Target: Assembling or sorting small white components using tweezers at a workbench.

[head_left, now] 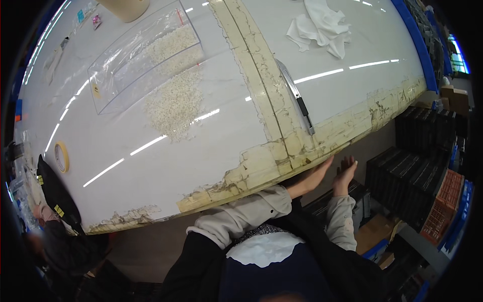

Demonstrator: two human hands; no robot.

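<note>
My left hand (pixel 313 179) reaches along the table's near edge, which hides part of it. What shows of it is stretched out flat, and I see nothing held. To its right my right hand (pixel 345 175) is raised just off the edge, fingers apart and holding nothing. The two hands face each other with a gap between them. On the tabletop beyond them lies a utility knife (pixel 297 95) with a black and silver handle. A loose heap of small white pellets (pixel 175 106) is spread left of the middle, beside a clear plastic box (pixel 126 96) with more pellets in it.
A crumpled white cloth (pixel 322 27) lies at the far right, and a beige bucket (pixel 126 7) at the far left. A tape roll (pixel 61 156) and black bag (pixel 56 194) are at the left, near another person's hand (pixel 46 212). Black crates (pixel 402 181) stand right.
</note>
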